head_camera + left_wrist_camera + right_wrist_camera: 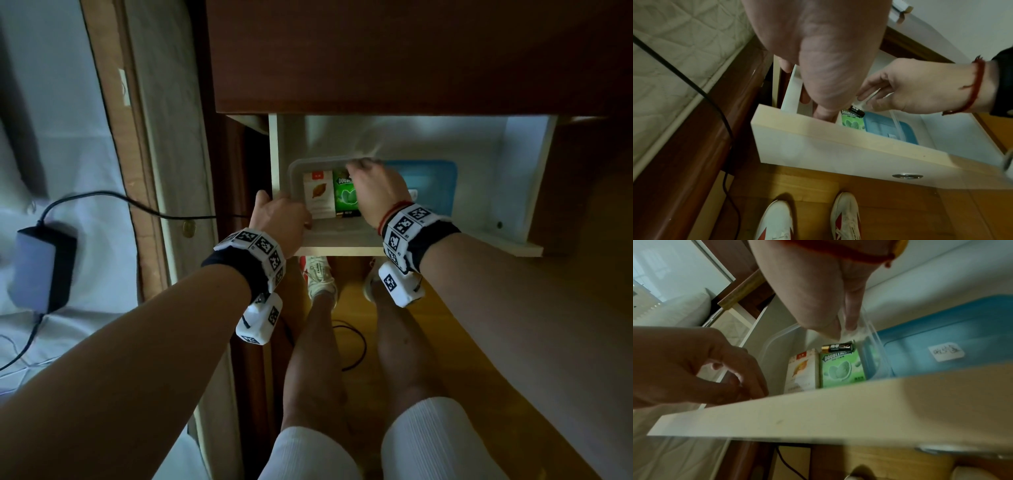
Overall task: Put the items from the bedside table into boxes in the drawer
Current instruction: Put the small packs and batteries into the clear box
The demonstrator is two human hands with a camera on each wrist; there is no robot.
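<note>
The white drawer (513, 192) is pulled out under the table top. At its left stands a clear plastic box (295, 171) holding a white-and-orange carton (318, 195), a green gum pack (344, 200) and a battery (837, 347). My left hand (281, 216) curls round the box's near left corner. My right hand (373, 185) pinches the far right rim of the clear box (869, 331). A blue-lidded box (435, 181) with a small label lies just right of it. The wrist views show the gum pack (852, 121) and carton (802, 368) lying flat.
The dark brown bedside table top (411, 51) overhangs the back of the drawer. A bed with white sheets is at left, with a black power adapter (41, 263) and its cable on it. My legs and white shoes (846, 216) stand on the wooden floor below the drawer front (838, 146).
</note>
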